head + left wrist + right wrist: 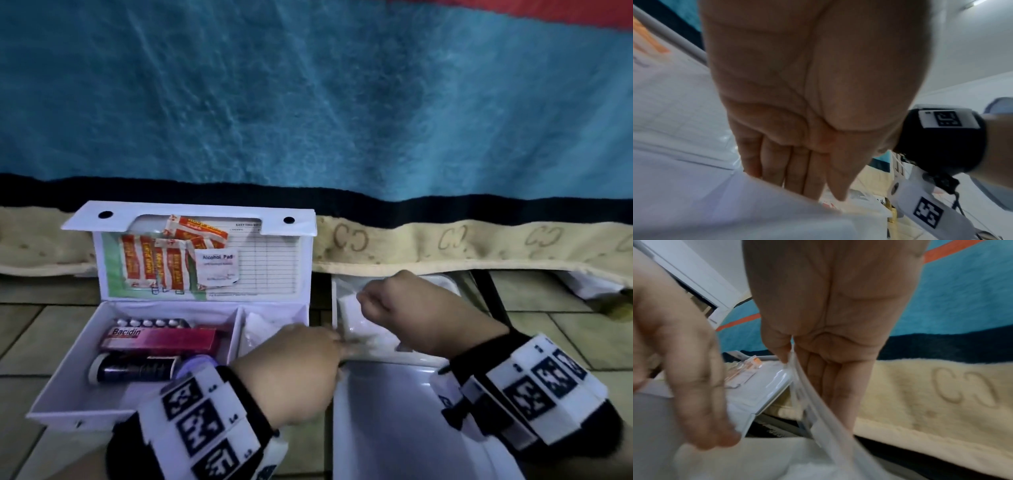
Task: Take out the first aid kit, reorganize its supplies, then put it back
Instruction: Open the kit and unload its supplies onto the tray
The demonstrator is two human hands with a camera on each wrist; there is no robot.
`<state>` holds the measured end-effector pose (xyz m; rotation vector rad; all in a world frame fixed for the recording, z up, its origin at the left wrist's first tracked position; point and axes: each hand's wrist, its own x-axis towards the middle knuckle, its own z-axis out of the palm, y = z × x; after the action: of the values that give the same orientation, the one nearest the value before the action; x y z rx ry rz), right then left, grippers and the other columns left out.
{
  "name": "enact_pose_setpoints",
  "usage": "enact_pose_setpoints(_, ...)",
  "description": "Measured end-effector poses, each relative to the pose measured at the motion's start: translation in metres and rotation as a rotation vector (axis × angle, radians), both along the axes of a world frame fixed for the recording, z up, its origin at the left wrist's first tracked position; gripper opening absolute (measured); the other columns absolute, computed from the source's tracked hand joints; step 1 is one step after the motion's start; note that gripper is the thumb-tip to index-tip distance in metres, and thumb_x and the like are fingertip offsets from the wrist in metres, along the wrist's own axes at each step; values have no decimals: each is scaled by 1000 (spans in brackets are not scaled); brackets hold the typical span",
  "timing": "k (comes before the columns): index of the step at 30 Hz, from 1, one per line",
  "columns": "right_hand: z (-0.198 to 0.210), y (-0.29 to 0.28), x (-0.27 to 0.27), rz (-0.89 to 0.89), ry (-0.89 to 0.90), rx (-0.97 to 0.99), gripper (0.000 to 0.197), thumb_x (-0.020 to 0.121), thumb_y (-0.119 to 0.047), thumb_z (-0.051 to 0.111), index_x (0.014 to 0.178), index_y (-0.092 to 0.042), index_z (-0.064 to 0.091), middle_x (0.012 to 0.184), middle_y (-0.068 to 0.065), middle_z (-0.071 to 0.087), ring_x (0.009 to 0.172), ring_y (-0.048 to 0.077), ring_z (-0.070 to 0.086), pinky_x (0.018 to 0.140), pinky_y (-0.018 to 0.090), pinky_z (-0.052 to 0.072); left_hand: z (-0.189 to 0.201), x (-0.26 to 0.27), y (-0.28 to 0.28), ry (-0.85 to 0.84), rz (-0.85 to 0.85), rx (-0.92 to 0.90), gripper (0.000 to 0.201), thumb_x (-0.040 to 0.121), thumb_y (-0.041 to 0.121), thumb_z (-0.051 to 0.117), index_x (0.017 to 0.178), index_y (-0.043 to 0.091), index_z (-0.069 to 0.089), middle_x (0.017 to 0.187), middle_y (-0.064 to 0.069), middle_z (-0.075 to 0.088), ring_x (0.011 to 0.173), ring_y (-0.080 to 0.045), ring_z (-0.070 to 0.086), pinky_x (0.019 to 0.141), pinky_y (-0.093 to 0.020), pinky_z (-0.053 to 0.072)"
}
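The white first aid kit lies open on the tiled floor, its lid upright with orange plasters and an alcohol pad tucked in. Inside lie a blister pack, a pink Bacidin box and a dark bottle. Right of the kit, a clear plastic bag of white dressing sits in a white tray. My right hand pinches the bag's top edge. My left hand pinches its lower left side, thumb against fingers.
A blue blanket with a dark band and a beige border hangs down just behind the kit and tray. A dark furniture leg stands behind the tray at right. Tiled floor lies on both sides.
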<state>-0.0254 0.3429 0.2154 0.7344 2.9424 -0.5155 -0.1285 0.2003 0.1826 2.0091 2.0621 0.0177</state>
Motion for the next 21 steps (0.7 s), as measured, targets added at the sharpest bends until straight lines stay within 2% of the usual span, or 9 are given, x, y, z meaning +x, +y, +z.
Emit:
enact_pose_setpoints(2, 5, 3, 6, 7, 28, -10, 39, 95, -35, 36, 62, -14, 39, 60, 3, 44, 55, 22, 57, 51, 32, 43, -4, 3, 1, 82, -25, -21, 38, 97, 24, 36, 134, 20, 44, 137, 1, 46, 116, -25, 50, 96, -37, 40)
enact_pose_setpoints(4, 10, 3, 12, 28, 34, 23, 36, 96, -33, 35, 68, -13, 41, 62, 6, 46, 58, 25, 59, 51, 33, 39, -4, 6, 1, 104, -43, -23, 36, 98, 25, 36, 132, 19, 46, 137, 1, 47, 113, -27, 51, 95, -36, 39)
enact_pose_setpoints(6, 16, 4, 14, 42, 62, 109, 32, 97, -36, 33, 76, -15, 45, 67, 5, 54, 63, 26, 55, 61, 38, 45, -4, 8, 1, 112, -48, -30, 36, 98, 24, 37, 133, 18, 46, 139, 2, 46, 115, -28, 51, 96, -36, 39)
enact_pose_setpoints(8, 26, 8, 18, 66, 122, 185, 30, 97, -38, 32, 89, -18, 54, 82, 5, 64, 73, 26, 58, 71, 39, 49, -5, 10, 1, 95, -34, -28, 37, 98, 24, 37, 133, 18, 46, 142, 2, 45, 118, -26, 50, 99, -35, 40)
enact_pose_setpoints(11, 44, 20, 28, 52, 235, 251, 38, 96, -42, 30, 108, -22, 59, 98, 3, 68, 87, 25, 64, 80, 40, 50, -6, 12, 0, 60, 8, -66, 33, 97, 24, 38, 127, 17, 50, 139, 4, 45, 120, -22, 49, 99, -36, 42)
enact_pose_setpoints(15, 62, 34, 60, -19, 499, 364, 40, 90, -41, 35, 103, -18, 66, 98, 6, 71, 90, 28, 65, 81, 42, 52, 2, 22, 6, 123, 29, -71, 21, 96, 22, 43, 110, 14, 55, 119, -2, 52, 108, -23, 52, 89, -37, 45)
enact_pose_setpoints(17, 61, 39, 82, -75, 600, 490, 39, 92, -35, 36, 101, -13, 66, 95, 9, 70, 88, 30, 62, 80, 38, 47, 5, 27, 12, 179, 12, -58, 16, 93, 17, 46, 106, 13, 55, 112, -5, 51, 104, -25, 52, 83, -35, 45)
enact_pose_setpoints(19, 53, 43, 102, -198, 690, 519, 37, 94, -33, 36, 102, -10, 64, 95, 9, 68, 87, 26, 58, 79, 34, 41, 7, 33, 18, 193, -14, -70, 16, 91, 13, 48, 106, 11, 55, 109, -7, 52, 102, -27, 52, 80, -35, 43)
enact_pose_setpoints(21, 40, 44, 122, -365, 829, 454, 40, 97, -45, 31, 103, -20, 62, 97, -7, 66, 85, 26, 59, 80, 38, 46, 6, 39, 26, 230, -61, -87, 18, 92, 12, 48, 109, 9, 54, 109, -10, 53, 104, -29, 50, 79, -35, 39)
